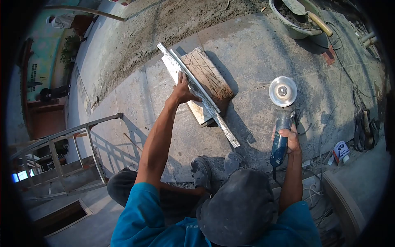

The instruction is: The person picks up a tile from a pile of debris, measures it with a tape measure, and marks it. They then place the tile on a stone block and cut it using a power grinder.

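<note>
My right hand is wrapped round the blue body of an angle grinder, over the floor on the right. Its round pale disc points away from me. My left hand lies with fingers and thumb spread on a white slab and against a long speckled metal strip. The strip slants across the slab, and a narrower metal edge runs alongside it. Beside these is a scratched wooden block with dirt at its near end. Whether my left fingers grip the strip cannot be made out.
A bucket with a wooden-handled trowel stands at the upper right, near a cable. Sandy dirt covers the far floor. A metal frame stands at left. A printed packet lies at right. Another person is far left.
</note>
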### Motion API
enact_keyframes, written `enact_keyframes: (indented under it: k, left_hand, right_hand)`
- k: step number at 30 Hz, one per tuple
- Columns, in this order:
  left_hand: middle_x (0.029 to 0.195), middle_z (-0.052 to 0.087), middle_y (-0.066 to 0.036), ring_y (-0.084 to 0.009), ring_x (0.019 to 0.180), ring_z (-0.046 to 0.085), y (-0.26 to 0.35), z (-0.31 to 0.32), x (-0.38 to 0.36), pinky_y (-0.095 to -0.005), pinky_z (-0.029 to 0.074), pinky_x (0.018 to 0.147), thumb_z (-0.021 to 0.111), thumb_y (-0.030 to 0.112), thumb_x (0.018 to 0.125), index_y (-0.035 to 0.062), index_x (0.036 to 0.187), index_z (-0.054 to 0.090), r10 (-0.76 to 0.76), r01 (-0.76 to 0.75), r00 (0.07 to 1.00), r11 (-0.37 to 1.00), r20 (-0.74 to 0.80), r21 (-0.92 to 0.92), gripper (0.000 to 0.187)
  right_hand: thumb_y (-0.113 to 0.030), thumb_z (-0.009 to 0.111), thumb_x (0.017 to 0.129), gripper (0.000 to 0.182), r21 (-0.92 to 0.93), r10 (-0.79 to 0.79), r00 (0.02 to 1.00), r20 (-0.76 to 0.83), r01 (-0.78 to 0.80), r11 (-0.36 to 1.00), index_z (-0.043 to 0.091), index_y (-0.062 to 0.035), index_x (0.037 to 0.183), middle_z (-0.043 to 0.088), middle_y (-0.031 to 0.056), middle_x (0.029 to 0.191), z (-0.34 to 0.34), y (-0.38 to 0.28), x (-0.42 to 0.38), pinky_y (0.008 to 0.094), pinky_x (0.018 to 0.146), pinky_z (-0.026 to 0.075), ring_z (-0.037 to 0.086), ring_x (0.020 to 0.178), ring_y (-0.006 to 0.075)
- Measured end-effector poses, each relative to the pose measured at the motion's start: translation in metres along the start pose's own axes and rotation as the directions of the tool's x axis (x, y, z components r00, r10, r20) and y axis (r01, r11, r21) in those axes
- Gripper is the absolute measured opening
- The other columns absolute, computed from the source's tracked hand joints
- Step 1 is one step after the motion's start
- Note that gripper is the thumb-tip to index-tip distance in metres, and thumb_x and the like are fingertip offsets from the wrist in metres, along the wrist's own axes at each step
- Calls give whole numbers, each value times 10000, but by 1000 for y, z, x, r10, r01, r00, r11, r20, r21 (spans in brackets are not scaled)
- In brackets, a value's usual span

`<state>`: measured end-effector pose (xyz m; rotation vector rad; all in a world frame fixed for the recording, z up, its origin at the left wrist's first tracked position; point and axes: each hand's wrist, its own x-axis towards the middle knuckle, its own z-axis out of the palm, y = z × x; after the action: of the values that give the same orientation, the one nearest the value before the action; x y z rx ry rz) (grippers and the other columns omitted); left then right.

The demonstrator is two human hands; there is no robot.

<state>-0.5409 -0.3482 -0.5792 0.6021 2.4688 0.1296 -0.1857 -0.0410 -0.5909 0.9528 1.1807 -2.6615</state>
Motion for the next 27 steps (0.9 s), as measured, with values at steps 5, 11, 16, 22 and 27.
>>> enact_keyframes:
  k: [5, 11, 16, 22, 27]
  left_hand:
    - [1532, -24, -350, -423, 1457, -5, -9, 7, 5, -657, 174, 1099, 936, 465, 434, -131, 1456, -34, 60, -61, 998, 994, -14, -93, 1530]
    - [1536, 12, -342, -427, 1455, 42, -9, 8, 7, -615, 188, 1116, 945, 445, 409, -106, 1472, 3, 37, -40, 998, 997, -47, -68, 1524]
    - [1538, 13, -340, -424, 1455, 48, -6, 5, 4, -610, 188, 1117, 946, 433, 411, -108, 1472, 7, 15, -20, 998, 996, -57, -89, 1516]
    - [1544, 13, -325, -419, 1452, 90, -5, 6, 2, -616, 184, 1119, 948, 421, 403, -110, 1470, 1, -5, -1, 999, 992, -49, -127, 1522]
    - [1554, 1, -305, -386, 1456, 127, 0, 5, 1, -625, 178, 1119, 950, 414, 396, -107, 1470, -16, -22, 16, 998, 995, -62, -101, 1535]
  right_hand:
    - [-184, 724, 675, 509, -13, -6, 1000, 9, 7, 1000, 522, 33, 1089, 623, 144, 835, 7, -6, 1, 367, 634, 560, 650, 685, 236]
    - [-213, 741, 689, 409, -38, -52, 998, 35, 53, 998, 570, 18, 980, 608, 118, 812, 21, -22, 6, 352, 642, 559, 632, 679, 205]
    - [-210, 743, 683, 424, -50, -56, 998, 41, 58, 997, 563, 11, 996, 606, 113, 811, 25, -30, 13, 345, 638, 556, 629, 674, 195]
    - [-188, 742, 658, 477, -89, -18, 996, 86, 25, 996, 523, -1, 1039, 585, 91, 791, 34, -42, 27, 328, 607, 557, 632, 662, 182]
    - [-174, 749, 652, 480, -221, -37, 991, 132, 65, 973, 522, 0, 1038, 578, 68, 777, 76, -71, 51, 304, 588, 550, 625, 649, 168]
